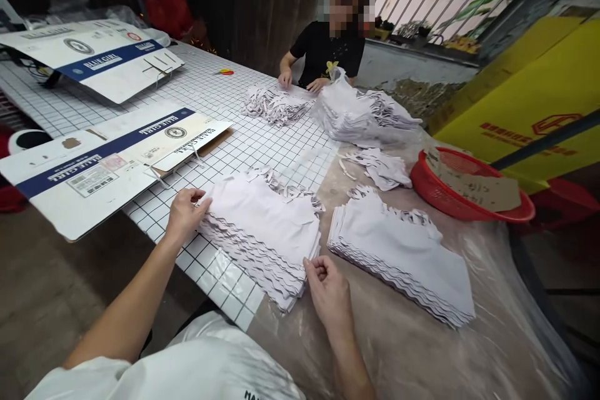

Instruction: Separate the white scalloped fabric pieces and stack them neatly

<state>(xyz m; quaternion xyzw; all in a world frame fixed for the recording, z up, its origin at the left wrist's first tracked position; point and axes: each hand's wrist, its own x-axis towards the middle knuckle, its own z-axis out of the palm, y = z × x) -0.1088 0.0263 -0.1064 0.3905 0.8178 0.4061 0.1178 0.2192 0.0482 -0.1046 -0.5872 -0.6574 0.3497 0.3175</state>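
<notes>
In front of me lies a stack of pale lilac-white fabric pieces (262, 219), with wavy layered edges on the near side and thin straps bunched at the back. My left hand (186, 215) is closed at its left corner, thumb and fingers pinching the cloth edge. On the opposite side, my right hand (327, 284) pinches the right-hand edge of the fabric, fingers curled. How many layers each hand grips cannot be made out. Just right of my right hand sits a second stack of similar fabric pieces (403, 256).
Flattened cardboard sheets (117, 165) jut over the table's left edge. A red plastic basket (469, 190) holding cardboard stands right. Behind are loose fabric pieces (382, 167), a plastic-wrapped pile (349, 112) and colourful-handled scissors (225, 72). Across the table, a person (328, 50) handles another fabric pile (276, 104).
</notes>
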